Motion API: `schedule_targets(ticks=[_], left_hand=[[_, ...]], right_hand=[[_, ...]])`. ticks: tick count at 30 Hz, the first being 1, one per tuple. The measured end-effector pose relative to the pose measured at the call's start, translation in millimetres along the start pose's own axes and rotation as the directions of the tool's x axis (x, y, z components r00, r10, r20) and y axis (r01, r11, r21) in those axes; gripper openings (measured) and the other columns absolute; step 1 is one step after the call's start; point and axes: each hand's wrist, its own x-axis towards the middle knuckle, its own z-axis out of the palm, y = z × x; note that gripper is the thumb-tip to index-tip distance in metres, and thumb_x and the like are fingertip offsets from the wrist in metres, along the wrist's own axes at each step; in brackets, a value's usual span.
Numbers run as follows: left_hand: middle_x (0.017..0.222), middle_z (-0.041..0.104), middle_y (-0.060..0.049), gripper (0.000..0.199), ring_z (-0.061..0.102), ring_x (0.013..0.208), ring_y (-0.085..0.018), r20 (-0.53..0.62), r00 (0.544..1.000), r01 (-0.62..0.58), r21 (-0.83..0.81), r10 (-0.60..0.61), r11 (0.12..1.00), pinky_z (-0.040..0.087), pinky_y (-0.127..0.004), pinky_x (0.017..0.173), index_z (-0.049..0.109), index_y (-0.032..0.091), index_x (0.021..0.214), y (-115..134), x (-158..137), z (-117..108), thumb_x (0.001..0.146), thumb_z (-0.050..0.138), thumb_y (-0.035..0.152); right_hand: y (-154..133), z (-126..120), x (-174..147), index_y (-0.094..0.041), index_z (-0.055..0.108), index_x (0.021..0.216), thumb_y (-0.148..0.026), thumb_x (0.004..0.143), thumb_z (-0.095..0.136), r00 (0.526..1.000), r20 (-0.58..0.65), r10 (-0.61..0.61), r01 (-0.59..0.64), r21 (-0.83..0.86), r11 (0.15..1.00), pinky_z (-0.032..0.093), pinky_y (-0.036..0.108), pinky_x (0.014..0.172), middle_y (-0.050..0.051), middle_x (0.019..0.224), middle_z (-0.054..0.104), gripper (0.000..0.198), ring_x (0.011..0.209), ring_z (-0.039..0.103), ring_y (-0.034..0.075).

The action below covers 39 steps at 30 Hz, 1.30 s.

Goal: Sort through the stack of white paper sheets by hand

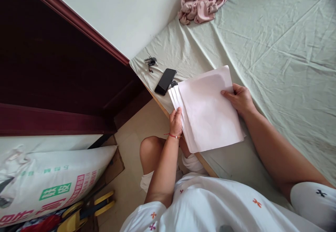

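A stack of white paper sheets [210, 109] is held up between my two hands, over the edge of the bed. My left hand [175, 121] grips the left side, thumb on top, where several sheet edges fan out. On the right edge, my right hand [240, 99] pinches the stack with its thumb on the face and its fingers behind. The top sheet looks blank. Just beyond the stack's upper left corner lies a black phone [165, 81]. A small dark object [174, 83] peeks out behind the sheets; its kind is hidden.
Keys [150, 62] lie near the bed's corner by the wall. Pink cloth [201, 2] is bunched at the back on the pale green bedsheet [275, 42]. A dark red wooden panel [57, 49] stands at left. Below it are a printed white sack [57, 179] and yellow slippers [76, 219].
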Motion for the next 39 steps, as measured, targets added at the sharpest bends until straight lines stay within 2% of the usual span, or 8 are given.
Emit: schedule_targets(ticks=[7, 11, 15, 21, 25, 30, 34, 39], left_hand=[[0.058, 0.049, 0.005, 0.043, 0.052, 0.060, -0.012, -0.051, 0.999, 0.008, 0.031, -0.006, 0.999, 0.042, -0.025, 0.063, 0.060, 0.020, 0.061, 2, 1, 0, 0.080, 0.082, 0.051], [0.057, 0.051, 0.005, 0.042, 0.050, 0.057, -0.012, -0.067, 0.997, 0.037, 0.008, -0.037, 0.999, 0.040, -0.026, 0.060, 0.059, 0.020, 0.059, 6, 1, 3, 0.081, 0.080, 0.048], [0.060, 0.054, 0.005, 0.039, 0.053, 0.061, -0.012, -0.092, 0.995, 0.023, -0.016, -0.024, 1.000, 0.043, -0.025, 0.063, 0.061, 0.020, 0.061, 6, 1, 5, 0.078, 0.081, 0.049], [0.057, 0.049, 0.004, 0.046, 0.046, 0.056, -0.012, -0.016, 1.000, 0.001, 0.050, 0.000, 0.999, 0.038, -0.026, 0.058, 0.058, 0.020, 0.058, 8, 0, 2, 0.079, 0.080, 0.054], [0.054, 0.045, 0.005, 0.048, 0.043, 0.054, -0.011, -0.014, 1.000, 0.006, 0.059, -0.006, 0.998, 0.036, -0.026, 0.055, 0.054, 0.020, 0.055, 8, 1, 1, 0.081, 0.080, 0.051], [0.056, 0.050, 0.004, 0.044, 0.046, 0.054, -0.010, -0.006, 0.999, 0.044, -0.026, -0.044, 0.999, 0.037, -0.024, 0.054, 0.055, 0.019, 0.055, 11, 0, 3, 0.081, 0.079, 0.044], [0.054, 0.046, 0.005, 0.044, 0.044, 0.052, -0.010, -0.040, 0.996, 0.081, -0.014, -0.082, 0.997, 0.035, -0.024, 0.053, 0.050, 0.019, 0.053, 16, 0, 6, 0.082, 0.076, 0.038], [0.057, 0.053, 0.003, 0.035, 0.049, 0.056, -0.012, -0.017, 0.998, 0.056, 0.010, -0.056, 0.998, 0.038, -0.024, 0.054, 0.055, 0.020, 0.055, 15, -1, 6, 0.074, 0.076, 0.040]], right_hand=[[2, -1, 1, -0.022, 0.068, 0.082, -0.041, 0.073, 0.083, 1.000, -0.024, -0.017, 0.015, -0.051, 0.999, 0.046, 0.027, 0.049, -0.001, 0.075, 0.068, 0.026, 0.060, 0.057, 0.014], [-2, 0, -1, -0.022, 0.068, 0.082, -0.039, 0.074, 0.082, 1.000, -0.017, -0.001, 0.001, -0.017, 1.000, 0.048, 0.028, 0.051, 0.000, 0.077, 0.070, 0.023, 0.061, 0.059, 0.015], [-4, 1, -1, -0.022, 0.070, 0.085, -0.036, 0.072, 0.082, 1.000, -0.006, 0.017, -0.016, 0.016, 1.000, 0.050, 0.029, 0.054, 0.001, 0.080, 0.072, 0.022, 0.063, 0.061, 0.016], [-2, 1, -1, -0.023, 0.070, 0.085, -0.035, 0.074, 0.082, 1.000, -0.003, 0.012, -0.012, 0.017, 1.000, 0.051, 0.030, 0.055, 0.001, 0.081, 0.072, 0.020, 0.063, 0.062, 0.017], [-4, 1, -1, -0.023, 0.068, 0.084, -0.034, 0.074, 0.083, 1.000, -0.017, -0.002, 0.002, 0.026, 1.000, 0.049, 0.028, 0.053, -0.001, 0.079, 0.071, 0.021, 0.061, 0.059, 0.015], [-4, 0, 0, -0.022, 0.066, 0.079, -0.037, 0.075, 0.082, 0.999, -0.034, 0.005, -0.006, -0.031, 0.999, 0.046, 0.026, 0.049, -0.001, 0.073, 0.068, 0.022, 0.058, 0.056, 0.014], [-2, -1, 1, -0.022, 0.067, 0.081, -0.036, 0.076, 0.081, 1.000, -0.026, 0.002, -0.002, -0.036, 0.999, 0.046, 0.026, 0.050, 0.000, 0.074, 0.069, 0.021, 0.058, 0.057, 0.014], [-2, 0, 2, -0.022, 0.069, 0.083, -0.035, 0.076, 0.079, 1.000, -0.019, 0.007, -0.008, -0.046, 0.999, 0.045, 0.026, 0.049, 0.000, 0.074, 0.069, 0.018, 0.057, 0.056, 0.014]])
